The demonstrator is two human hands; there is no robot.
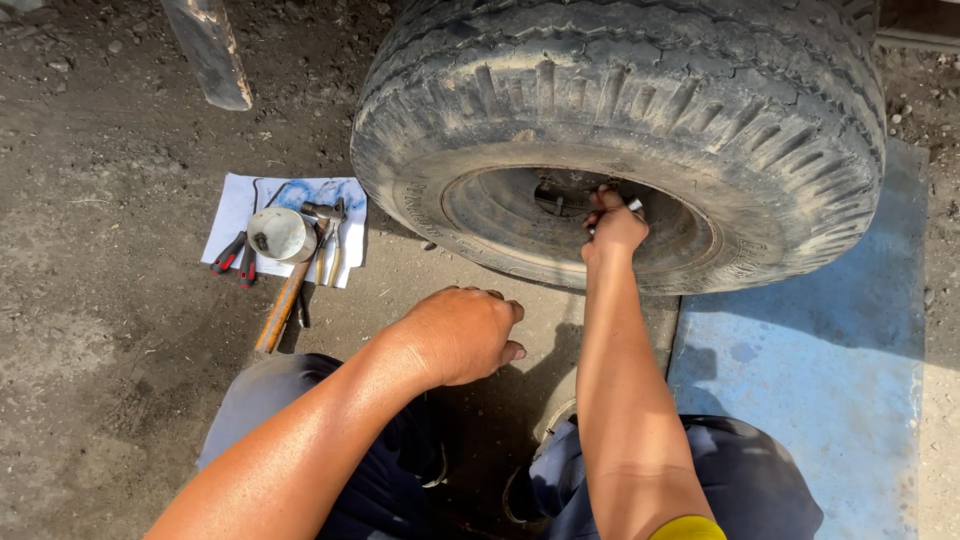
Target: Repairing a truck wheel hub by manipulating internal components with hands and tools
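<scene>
While the right hand (612,225) pinches a small silvery metal piece (634,204) inside the hub opening of the big, dusty black rubber tyre (620,110), the left hand (462,333) hangs loosely curled and empty, nearer the body. Well to its left, red-handled pliers (238,259) and a wooden-handled hammer (283,303) lie on a white sheet (228,205).

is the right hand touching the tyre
Cannot tell. In the head view the right hand reaches into the centre opening of the tyre, gripping a small metal part; contact with the tyre itself is hidden.
</scene>
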